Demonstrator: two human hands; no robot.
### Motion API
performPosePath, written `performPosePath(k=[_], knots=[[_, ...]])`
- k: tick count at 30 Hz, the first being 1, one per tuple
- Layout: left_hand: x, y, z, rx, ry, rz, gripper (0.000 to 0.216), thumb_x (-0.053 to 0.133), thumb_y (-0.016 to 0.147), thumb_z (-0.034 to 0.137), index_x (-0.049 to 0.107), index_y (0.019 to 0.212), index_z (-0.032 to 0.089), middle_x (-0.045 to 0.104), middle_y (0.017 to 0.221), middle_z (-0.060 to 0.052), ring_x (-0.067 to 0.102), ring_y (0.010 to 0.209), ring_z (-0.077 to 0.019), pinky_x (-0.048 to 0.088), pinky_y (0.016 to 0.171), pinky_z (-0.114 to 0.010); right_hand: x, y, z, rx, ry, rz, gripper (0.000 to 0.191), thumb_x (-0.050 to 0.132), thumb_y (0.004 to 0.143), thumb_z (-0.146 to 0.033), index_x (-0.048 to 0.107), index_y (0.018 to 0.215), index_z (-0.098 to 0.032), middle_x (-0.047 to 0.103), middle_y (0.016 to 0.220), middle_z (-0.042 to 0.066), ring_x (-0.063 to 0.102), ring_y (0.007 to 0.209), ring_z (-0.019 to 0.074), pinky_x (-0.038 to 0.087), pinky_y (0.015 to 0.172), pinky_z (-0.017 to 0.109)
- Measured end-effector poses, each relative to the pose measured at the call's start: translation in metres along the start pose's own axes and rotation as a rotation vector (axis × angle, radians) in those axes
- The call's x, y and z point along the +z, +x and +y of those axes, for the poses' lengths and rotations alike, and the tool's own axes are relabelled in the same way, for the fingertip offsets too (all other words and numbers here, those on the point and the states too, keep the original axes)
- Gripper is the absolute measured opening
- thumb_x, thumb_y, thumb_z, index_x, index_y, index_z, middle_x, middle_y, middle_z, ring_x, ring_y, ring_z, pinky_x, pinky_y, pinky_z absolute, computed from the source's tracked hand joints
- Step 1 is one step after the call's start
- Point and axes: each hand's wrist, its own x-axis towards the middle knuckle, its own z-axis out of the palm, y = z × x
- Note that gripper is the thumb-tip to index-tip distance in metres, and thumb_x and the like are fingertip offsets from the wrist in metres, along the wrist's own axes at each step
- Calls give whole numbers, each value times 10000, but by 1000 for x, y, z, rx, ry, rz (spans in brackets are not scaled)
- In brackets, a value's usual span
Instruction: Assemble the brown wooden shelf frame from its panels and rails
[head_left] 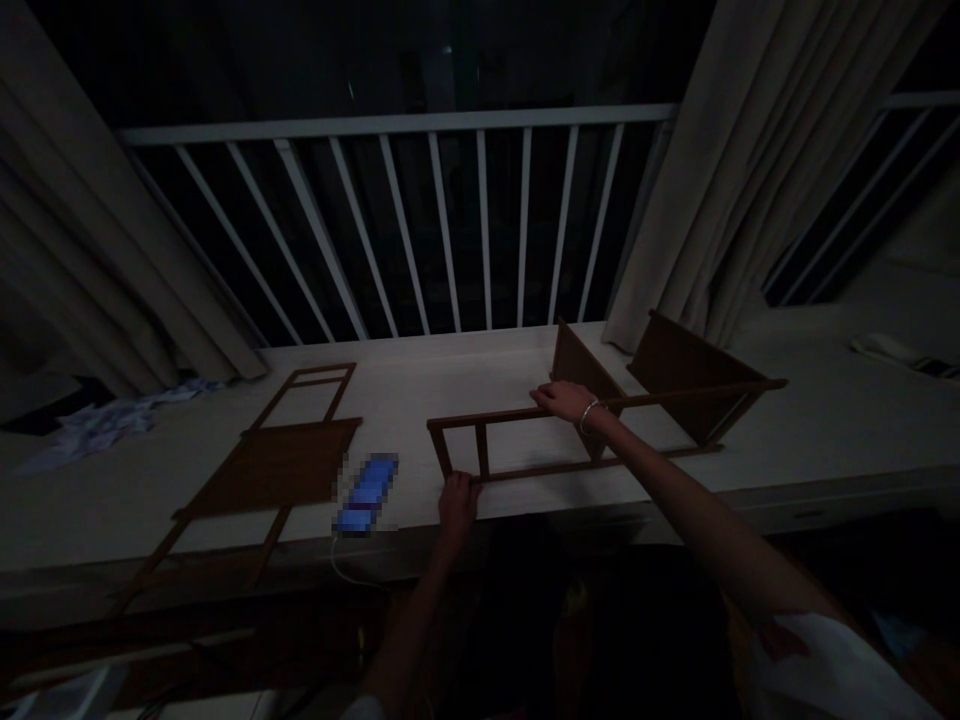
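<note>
On the pale ledge, a brown wooden shelf frame lies on its side. Two flat boards stand up from it: a nearer shelf board and a larger board at the right end. My left hand is closed around the frame's near left corner, its fingertips over the lower rail. With a bracelet at the wrist, my right hand grips the upper rail close to the nearer board. Dim light hides the finger details.
Flat on the ledge to the left lies a second wooden frame with a panel. Beside it is a blurred phone with a white cable. White railing and curtains stand behind; crumpled cloth lies far left.
</note>
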Motion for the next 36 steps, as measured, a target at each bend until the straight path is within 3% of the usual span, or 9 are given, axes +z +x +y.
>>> performPosePath(k=[7,13,20,25,30,34,36], knots=[[0,4,4,-2,218,-66,247,374,816,322,493,994,200,487,1046,-89,477,938,-185,386,694,-274,0,0,0,-11,-2,8,585,142,798,-578,596,852,-214,619,927,73,563,845,209,371,680,274],[6,6,1,-54,217,-90,282,345,822,373,508,972,199,510,1003,-88,534,809,-177,363,579,-259,2,1,1,1,9,3,573,155,798,-578,601,856,-223,625,899,67,561,851,207,368,691,275],[5,4,1,-54,176,-69,273,341,830,361,545,949,223,518,1019,-53,528,835,-140,355,620,-227,4,3,4,-11,38,27,557,173,792,-582,601,818,-227,625,878,60,561,824,202,358,677,274],[2,-2,2,-44,153,-42,276,341,833,359,557,950,235,537,1006,-32,530,833,-125,349,627,-211,7,3,5,64,86,41,468,235,801,-536,578,838,-220,619,873,60,558,803,197,357,658,266],[1,-6,3,-37,138,-28,282,346,830,361,572,942,234,552,983,-38,541,809,-136,347,605,-221,2,-6,1,131,213,286,352,225,846,-390,397,1096,-211,586,941,70,539,856,204,357,716,278],[0,-8,6,-45,125,-13,275,352,829,349,572,942,230,553,987,-40,542,806,-139,342,605,-228,-9,-30,-6,113,403,517,392,72,863,-331,288,1143,-162,553,925,87,525,802,175,369,695,253],[0,-9,8,-61,121,-11,267,361,826,349,570,933,222,557,980,-38,542,801,-135,341,605,-224,-2,-51,-14,106,536,649,397,43,863,-322,266,1142,-150,540,849,71,511,727,148,376,663,234]])
